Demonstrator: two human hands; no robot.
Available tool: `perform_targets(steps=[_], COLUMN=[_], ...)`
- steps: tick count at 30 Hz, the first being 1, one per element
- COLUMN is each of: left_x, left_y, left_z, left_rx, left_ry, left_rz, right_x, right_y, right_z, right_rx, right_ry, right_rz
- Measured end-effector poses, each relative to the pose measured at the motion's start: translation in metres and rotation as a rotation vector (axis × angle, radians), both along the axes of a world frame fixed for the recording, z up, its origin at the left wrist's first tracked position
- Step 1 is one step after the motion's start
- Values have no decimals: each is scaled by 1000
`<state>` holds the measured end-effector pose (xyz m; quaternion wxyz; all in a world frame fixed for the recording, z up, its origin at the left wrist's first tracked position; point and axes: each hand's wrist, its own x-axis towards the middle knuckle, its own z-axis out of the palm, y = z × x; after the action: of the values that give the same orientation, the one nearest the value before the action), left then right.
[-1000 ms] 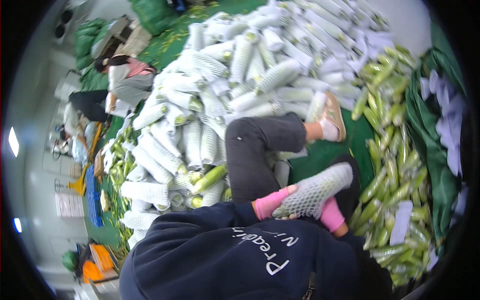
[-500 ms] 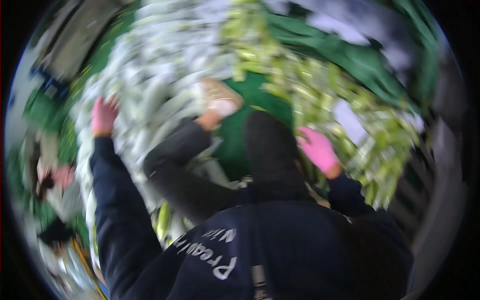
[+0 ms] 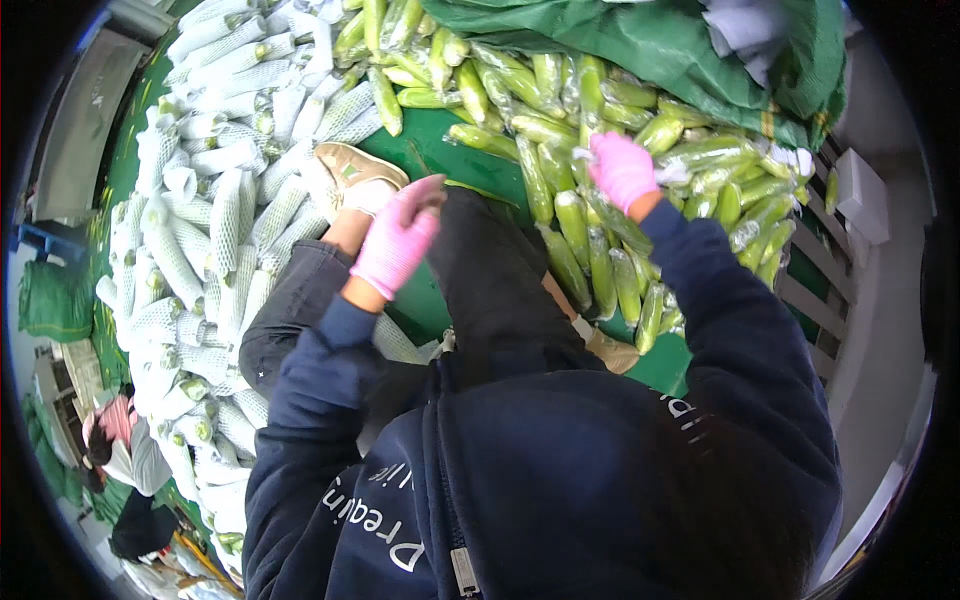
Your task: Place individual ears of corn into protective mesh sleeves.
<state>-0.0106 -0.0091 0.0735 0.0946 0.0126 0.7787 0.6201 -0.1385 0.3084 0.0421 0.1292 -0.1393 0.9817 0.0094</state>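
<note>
Your left hand (image 3: 400,238), fingers loosely parted, hovers just right of the shoe (image 3: 355,172). Farther right of the shoe, your right hand (image 3: 622,172) is at the bagged vegetables (image 3: 573,222); I cannot tell whether it pinches one.

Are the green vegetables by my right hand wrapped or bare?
Many are wrapped: shiny clear film covers green vegetables near your right hand; others, I cannot tell.

White lettering (image 3: 371,520) in two slanting lines on the left front of the wearer's dark blue sweatshirt (image 3: 580,460), partly lost among folds, with a shorter white fragment (image 3: 682,407) near the right sleeve (image 3: 745,310)
</note>
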Motion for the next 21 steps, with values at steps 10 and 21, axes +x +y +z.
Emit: perform_targets(steps=[10,21], left_x=[31,37], left_y=[49,90], left_z=[11,-50], left_rx=[517,478], left_ry=[47,-212], left_rz=[230,440], right_x=[113,136], right_y=[-124,-113], right_z=[40,-26], right_rx=[-2110,-1638], right_ry=[-1548,-389], right_rz=[-319,-429])
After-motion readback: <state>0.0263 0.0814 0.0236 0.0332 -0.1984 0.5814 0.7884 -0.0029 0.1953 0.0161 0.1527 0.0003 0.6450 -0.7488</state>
